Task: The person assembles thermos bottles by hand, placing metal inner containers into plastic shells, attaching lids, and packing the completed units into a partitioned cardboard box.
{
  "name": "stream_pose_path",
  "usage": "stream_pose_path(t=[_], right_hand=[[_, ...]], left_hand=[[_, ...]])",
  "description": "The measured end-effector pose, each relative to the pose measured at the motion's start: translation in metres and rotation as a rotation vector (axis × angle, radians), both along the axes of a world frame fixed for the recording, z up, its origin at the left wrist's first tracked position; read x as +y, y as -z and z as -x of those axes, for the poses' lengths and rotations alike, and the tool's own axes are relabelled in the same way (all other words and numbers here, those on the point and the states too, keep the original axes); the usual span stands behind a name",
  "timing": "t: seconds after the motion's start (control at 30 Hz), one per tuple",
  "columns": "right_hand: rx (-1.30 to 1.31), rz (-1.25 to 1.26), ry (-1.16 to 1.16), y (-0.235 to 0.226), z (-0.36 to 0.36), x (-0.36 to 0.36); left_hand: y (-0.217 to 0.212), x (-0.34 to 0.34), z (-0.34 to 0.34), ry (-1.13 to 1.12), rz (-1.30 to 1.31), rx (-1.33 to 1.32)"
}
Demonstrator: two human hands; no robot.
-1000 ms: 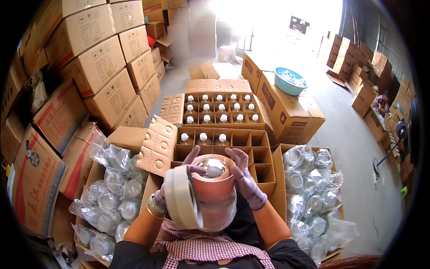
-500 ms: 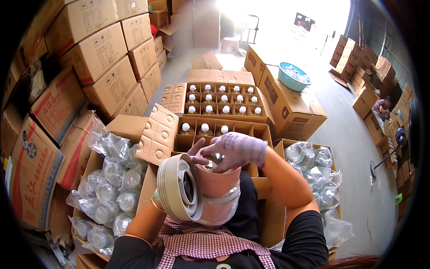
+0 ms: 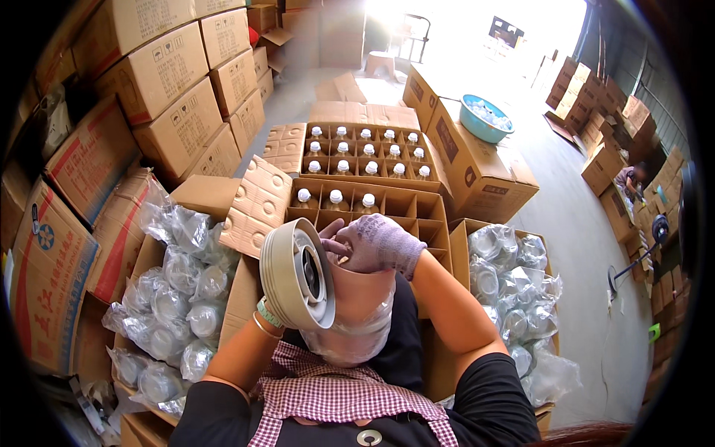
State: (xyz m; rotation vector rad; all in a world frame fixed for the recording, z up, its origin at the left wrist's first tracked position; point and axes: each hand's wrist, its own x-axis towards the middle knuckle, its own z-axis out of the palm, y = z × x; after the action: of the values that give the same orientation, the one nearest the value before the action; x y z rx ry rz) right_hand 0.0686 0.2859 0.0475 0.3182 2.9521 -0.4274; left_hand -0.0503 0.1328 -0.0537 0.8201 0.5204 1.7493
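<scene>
A pink cylindrical vessel [image 3: 361, 287], its lower part wrapped in clear plastic, stands upright between my legs. A beige round ribbed lid [image 3: 287, 279] with a dark centre is tilted on edge at its left side; whether they are joined I cannot tell. My left hand [image 3: 331, 232], gloved and mostly hidden behind the lid, grips at the vessel's top with a few fingers showing. Over the vessel's mouth my gloved right hand [image 3: 381, 242] is bent down, fingers curled together. What those fingers hold, if anything, is hidden.
Ahead, a divided carton [image 3: 406, 205] holds several white-capped bottles [image 3: 335, 200]; a fuller carton [image 3: 365, 153] stands beyond. Plastic-wrapped round pieces fill boxes left [image 3: 182, 276] and right [image 3: 514, 276]. A blue basin [image 3: 485, 123] sits on a carton. Another person [image 3: 629, 179] is far right.
My right hand has shifted slightly left and its fingers are more bunched at the vessel's mouth. The shiny bit seen under them is now hidden. The lid has tilted up a little.
</scene>
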Motion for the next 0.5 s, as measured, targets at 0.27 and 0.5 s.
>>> stream_pose_path(t=[0.27, 0.5], right_hand=[[0.265, 0.555, 0.137, -0.011, -0.036, 0.028], [1.01, 0.923, 0.157, 0.022, -0.059, 0.024]], left_hand=[[-0.048, 0.003, 0.007, -0.647, -0.078, 0.023], [-0.063, 0.025, 0.014, -0.757, -0.318, 1.187]])
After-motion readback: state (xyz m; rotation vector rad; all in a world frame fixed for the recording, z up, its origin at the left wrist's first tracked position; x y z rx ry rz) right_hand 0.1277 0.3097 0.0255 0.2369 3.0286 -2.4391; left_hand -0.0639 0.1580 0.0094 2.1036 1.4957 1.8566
